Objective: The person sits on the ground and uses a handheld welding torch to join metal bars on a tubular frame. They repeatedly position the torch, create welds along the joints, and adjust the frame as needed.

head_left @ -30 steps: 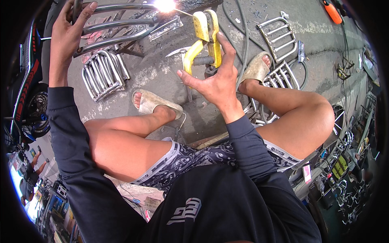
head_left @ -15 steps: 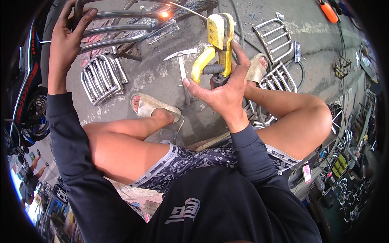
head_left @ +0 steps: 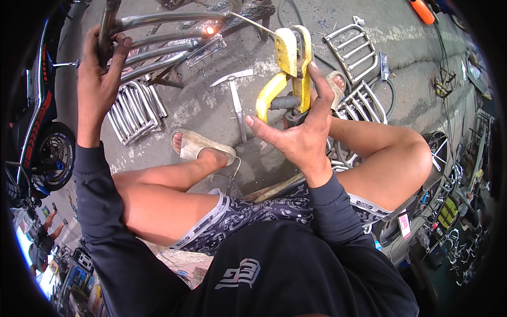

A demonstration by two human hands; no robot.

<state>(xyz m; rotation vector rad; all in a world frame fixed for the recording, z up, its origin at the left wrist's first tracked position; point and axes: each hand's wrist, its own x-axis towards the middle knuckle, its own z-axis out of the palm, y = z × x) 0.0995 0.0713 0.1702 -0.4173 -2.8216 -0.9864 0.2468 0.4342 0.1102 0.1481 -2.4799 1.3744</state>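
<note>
My left hand (head_left: 100, 79) is closed around the upright end tube of a metal frame (head_left: 165, 52) with several parallel bars. An orange glow (head_left: 210, 30) shows at the far end of one bar. In my right hand (head_left: 303, 140) is a yellow welding electrode holder (head_left: 287, 50), thumb on one side and fingers on the other. A thin welding rod (head_left: 253, 22) is clamped in its jaws and slants up to the left. The rod's tip lies up and right of the glow, apart from it in the picture. Below the rod, a chipping hammer (head_left: 236, 100) lies on the ground.
Stacked tube racks (head_left: 137, 113) lie beyond my left knee. Another rack (head_left: 353, 50) and a further one (head_left: 364, 103) lie by my right foot, near cables (head_left: 393, 100). A motorcycle wheel (head_left: 55, 156) stands at left. An orange object (head_left: 422, 10) is at far right.
The metal frame, my left hand and the electrode holder now appear lower and further right. The glow is smaller and dimmer. Both hands keep their grips.
</note>
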